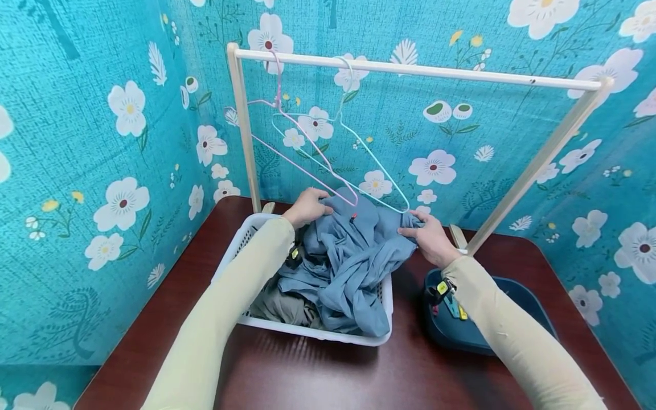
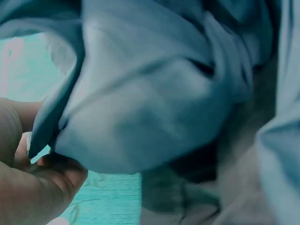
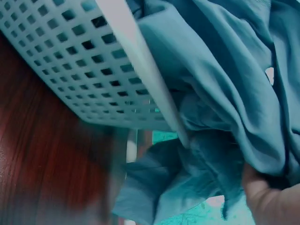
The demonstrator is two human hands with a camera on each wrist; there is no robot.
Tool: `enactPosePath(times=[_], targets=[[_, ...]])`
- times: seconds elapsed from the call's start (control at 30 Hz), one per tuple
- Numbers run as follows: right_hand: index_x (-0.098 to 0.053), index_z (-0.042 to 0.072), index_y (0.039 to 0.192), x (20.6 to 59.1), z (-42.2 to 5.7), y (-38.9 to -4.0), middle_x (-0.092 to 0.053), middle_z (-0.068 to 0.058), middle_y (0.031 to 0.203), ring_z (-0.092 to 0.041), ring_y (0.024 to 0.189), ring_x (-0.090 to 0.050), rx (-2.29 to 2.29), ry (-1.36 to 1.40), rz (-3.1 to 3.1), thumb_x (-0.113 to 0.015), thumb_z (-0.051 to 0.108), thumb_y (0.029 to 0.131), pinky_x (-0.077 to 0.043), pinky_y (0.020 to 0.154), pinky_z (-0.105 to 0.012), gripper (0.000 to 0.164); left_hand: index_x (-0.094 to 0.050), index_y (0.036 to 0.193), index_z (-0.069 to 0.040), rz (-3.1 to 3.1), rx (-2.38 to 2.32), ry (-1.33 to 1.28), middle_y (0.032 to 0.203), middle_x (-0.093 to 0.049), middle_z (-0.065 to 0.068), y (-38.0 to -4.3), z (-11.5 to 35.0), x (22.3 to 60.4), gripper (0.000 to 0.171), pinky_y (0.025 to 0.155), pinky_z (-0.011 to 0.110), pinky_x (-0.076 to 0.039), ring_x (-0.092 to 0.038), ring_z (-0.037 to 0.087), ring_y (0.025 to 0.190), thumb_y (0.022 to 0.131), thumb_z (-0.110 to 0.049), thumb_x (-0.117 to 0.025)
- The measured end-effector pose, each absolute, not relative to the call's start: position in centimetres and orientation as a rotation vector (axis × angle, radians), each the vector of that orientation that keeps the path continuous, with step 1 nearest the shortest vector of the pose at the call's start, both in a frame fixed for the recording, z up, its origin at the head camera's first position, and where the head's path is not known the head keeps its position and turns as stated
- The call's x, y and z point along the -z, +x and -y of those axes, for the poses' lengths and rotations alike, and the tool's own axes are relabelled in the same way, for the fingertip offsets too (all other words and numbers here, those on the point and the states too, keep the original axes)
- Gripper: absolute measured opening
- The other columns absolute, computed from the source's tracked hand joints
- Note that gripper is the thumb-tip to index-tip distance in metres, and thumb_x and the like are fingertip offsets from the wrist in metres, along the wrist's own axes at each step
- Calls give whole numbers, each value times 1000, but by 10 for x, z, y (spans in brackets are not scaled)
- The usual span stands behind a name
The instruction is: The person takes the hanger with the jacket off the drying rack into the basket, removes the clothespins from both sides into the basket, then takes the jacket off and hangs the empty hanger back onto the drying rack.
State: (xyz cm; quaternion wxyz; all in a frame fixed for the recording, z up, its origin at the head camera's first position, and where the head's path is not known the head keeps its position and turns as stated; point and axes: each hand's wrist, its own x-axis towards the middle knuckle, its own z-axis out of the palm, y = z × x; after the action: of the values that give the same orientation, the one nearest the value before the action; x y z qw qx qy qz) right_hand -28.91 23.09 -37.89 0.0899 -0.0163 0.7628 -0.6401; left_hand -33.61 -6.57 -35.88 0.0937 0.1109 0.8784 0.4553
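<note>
A crumpled blue-grey garment [image 1: 353,250] spills over the white plastic basket [image 1: 307,330]. My left hand [image 1: 308,207] pinches its far left edge; in the left wrist view the thumb and fingers of that hand [image 2: 40,187] close on a fold of the cloth [image 2: 140,108]. My right hand [image 1: 435,239] grips a bunched part at the far right, beyond the basket's rim. From the right wrist, the thumb [image 3: 272,197] lies against the cloth [image 3: 225,70] beside the perforated basket wall [image 3: 84,61]. Under it sits a darker grey cloth [image 1: 287,307].
A wooden rack [image 1: 425,69] stands behind the basket, with a pink hanger [image 1: 307,132] and a light green hanger [image 1: 369,149] on its bar, both reaching down in front of the garment. Right of the basket is a dark blue tub [image 1: 528,302] holding colourful clothespins [image 1: 453,307].
</note>
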Motion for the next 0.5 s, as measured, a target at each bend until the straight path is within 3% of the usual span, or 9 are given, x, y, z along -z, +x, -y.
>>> enactPosePath(times=[0.1, 0.17, 0.23, 0.3, 0.4, 0.47, 0.5], targets=[[-32, 0, 145, 377, -225, -286, -31, -16, 144, -23, 120, -42, 1960, -88, -2254, -61, 0, 90, -45, 91, -29, 63, -50, 136, -5, -2583, -1368, 310, 138, -48, 13, -330, 74, 347, 45, 84, 37, -46, -55, 27, 104, 94, -12, -60], [-36, -2, 143, 377, -221, -283, -37, -18, 141, -25, 119, -45, 1937, -149, -2275, -62, 1, 90, -45, 91, -30, 59, -44, 141, -5, -2597, -1312, 313, 143, -42, 12, -323, 81, 339, 49, 95, 38, -42, -47, 25, 122, 95, -14, -58], [-37, -2, 142, 378, -216, -279, -38, -20, 141, -29, 122, -44, 1868, -210, -2320, -63, 2, 90, -42, 95, -35, 58, -44, 141, -5, -2618, -1240, 345, 144, -42, 12, -314, 88, 331, 49, 98, 39, -39, -43, 27, 127, 95, -15, -57], [-39, -1, 142, 378, -210, -276, -36, -21, 143, -32, 128, -38, 1748, -274, -2393, -64, 5, 90, -38, 100, -41, 58, -57, 126, 0, -2657, -1130, 422, 128, -53, 15, -306, 97, 326, 35, 90, 36, -43, -51, 26, 113, 95, -16, -56], [-42, 2, 141, 377, -202, -269, -34, -20, 146, -33, 133, -32, 1503, -409, -2546, -65, 12, 90, -32, 103, -47, 57, -61, 112, 2, -2708, -959, 599, 120, -51, 14, -296, 109, 321, 26, 88, 39, -41, -48, 28, 109, 94, -16, -57], [-44, 3, 140, 376, -197, -265, -36, -20, 144, -33, 134, -32, 1323, -540, -2626, -64, 17, 92, -31, 103, -49, 54, -62, 108, 1, -2718, -825, 746, 120, -48, 15, -291, 116, 320, 22, 92, 42, -38, -44, 31, 113, 93, -16, -57], [-45, 3, 140, 375, -195, -264, -38, -20, 142, -34, 133, -33, 1238, -608, -2651, -62, 19, 93, -31, 103, -50, 53, -62, 114, 2, -2706, -755, 817, 133, -41, 16, -288, 118, 320, 27, 99, 45, -33, -36, 33, 126, 94, -15, -57]])
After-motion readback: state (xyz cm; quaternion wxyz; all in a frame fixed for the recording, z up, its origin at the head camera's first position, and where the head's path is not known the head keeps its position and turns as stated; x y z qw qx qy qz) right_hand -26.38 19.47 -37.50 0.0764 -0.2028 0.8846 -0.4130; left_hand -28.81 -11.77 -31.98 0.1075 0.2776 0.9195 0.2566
